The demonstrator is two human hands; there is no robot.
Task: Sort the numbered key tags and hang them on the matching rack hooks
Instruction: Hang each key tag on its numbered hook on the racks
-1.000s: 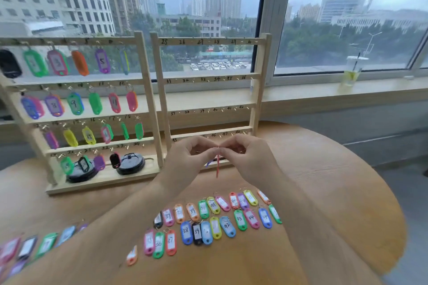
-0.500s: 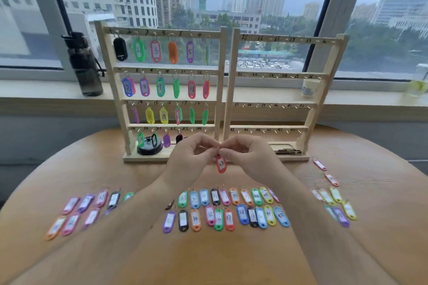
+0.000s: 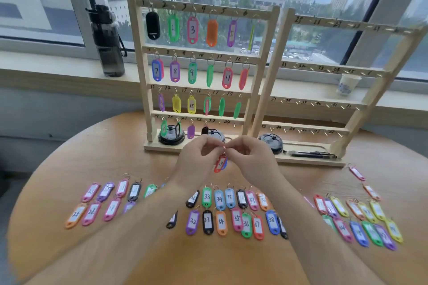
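Red key tag (image 3: pixel 220 164) — pinched between left hand (image 3: pixel 196 161) and right hand (image 3: pixel 253 161)

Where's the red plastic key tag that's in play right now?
Head view, centre: the red plastic key tag hangs by its ring, pinched between the left hand and right hand, just in front of the base of the tag-filled wooden rack.

Open worktop (image 3: pixel 97 159) strip runs left to right between the rack bases and the near tag rows (image 3: pixel 221 222). My left grip (image 3: pixel 199 159) and right grip (image 3: pixel 252 159), pinching a red tag (image 3: pixel 220 164), fill its middle. Left rack (image 3: pixel 143 76) hangs crowded. Right rack (image 3: pixel 269 81) hooks are open to reach. Black lids (image 3: pixel 272 142) and pens (image 3: pixel 310 154) clutter the bases.
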